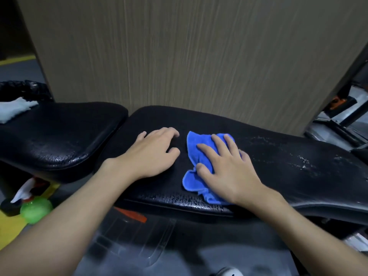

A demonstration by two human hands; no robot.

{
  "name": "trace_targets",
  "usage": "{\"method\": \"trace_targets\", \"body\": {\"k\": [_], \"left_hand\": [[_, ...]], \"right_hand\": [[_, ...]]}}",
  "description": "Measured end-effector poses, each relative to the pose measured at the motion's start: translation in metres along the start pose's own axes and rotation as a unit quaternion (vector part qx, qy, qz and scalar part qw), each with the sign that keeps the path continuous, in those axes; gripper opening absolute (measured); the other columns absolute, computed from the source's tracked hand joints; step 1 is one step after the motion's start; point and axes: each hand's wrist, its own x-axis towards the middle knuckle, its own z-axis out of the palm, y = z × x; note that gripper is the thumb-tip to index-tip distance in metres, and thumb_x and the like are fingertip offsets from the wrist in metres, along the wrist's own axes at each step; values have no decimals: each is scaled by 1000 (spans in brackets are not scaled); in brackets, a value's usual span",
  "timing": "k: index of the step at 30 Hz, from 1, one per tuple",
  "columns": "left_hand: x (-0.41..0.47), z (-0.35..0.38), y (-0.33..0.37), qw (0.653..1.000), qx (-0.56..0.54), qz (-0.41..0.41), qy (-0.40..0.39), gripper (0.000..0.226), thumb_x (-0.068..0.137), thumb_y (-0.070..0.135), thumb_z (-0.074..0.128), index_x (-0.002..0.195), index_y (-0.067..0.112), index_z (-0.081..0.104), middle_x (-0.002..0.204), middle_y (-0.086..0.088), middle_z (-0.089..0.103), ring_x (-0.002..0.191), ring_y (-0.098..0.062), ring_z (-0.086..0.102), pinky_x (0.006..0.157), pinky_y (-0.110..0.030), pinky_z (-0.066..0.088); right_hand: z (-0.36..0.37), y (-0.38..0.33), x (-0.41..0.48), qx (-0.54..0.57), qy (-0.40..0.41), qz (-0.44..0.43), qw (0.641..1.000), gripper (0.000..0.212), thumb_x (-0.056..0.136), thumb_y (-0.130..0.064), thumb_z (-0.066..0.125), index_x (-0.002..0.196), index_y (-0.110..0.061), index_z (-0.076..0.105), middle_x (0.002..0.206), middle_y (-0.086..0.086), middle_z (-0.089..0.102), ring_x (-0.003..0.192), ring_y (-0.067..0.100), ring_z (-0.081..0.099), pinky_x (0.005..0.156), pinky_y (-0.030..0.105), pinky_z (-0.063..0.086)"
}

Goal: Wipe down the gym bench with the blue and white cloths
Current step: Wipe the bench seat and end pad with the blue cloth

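2 hands on the bench pad [278,156]: my right hand [225,170] presses the blue cloth [194,144] flat with straight, spread fingers to wipe; my left hand [153,154], loosely curled and empty, likely braces me. The white cloth [14,109] lies far left.

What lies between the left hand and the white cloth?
Head view: only bare black seat pad and the gap between pads separate the left hand from the white cloth.

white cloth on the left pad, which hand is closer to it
Left. The left hand rests on the long pad, to the right of the white cloth and apart from it. The right hand is farther right, pressing the blue cloth.
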Motion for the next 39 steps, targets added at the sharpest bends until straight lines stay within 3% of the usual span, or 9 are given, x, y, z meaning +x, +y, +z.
{"method": "trace_targets", "body": {"k": [3,8,15,26,32,39], "left_hand": [[-1,1,19,1000,-6,5,-4,43,94,28,38,137,24,38,141,9,44,129,-13,40,114,-43,24],[5,18,21,1000,24,8,-2,37,94,24,34,130,24,36,136,8,46,131,-9,35,117,-46,15],[9,27,16,999,40,22,24,26,94,31,37,119,27,39,128,14,42,129,-7,33,117,-46,13],[9,31,13,996,56,49,39,25,96,41,33,118,32,41,127,19,37,131,-3,27,117,-47,12],[9,28,16,997,58,46,31,24,94,41,33,115,32,40,126,18,38,131,-5,28,116,-48,13],[7,27,22,997,61,36,24,28,94,39,36,119,29,43,128,16,40,131,-8,32,116,-49,15]], "right_hand": [[-5,-3,-34,-7,13,-16,1000,73,80,-62,7,147,-42,25,163,-2,9,149,22,-6,117,48,14],[-5,4,-30,6,19,-27,999,69,81,-62,11,146,-43,27,163,-3,12,149,20,-4,115,46,20],[4,35,52,16,0,12,1000,58,89,-58,29,145,-44,27,162,-3,11,149,20,-3,116,50,16],[10,71,177,26,-36,105,993,59,87,-58,27,143,-41,31,157,-2,22,147,24,5,110,55,21],[11,64,151,21,-25,92,995,57,88,-55,26,142,-39,34,158,-3,19,147,26,-2,111,56,16],[2,42,46,14,-8,32,999,57,89,-56,26,145,-42,27,162,0,9,149,24,-6,116,53,12]]}}
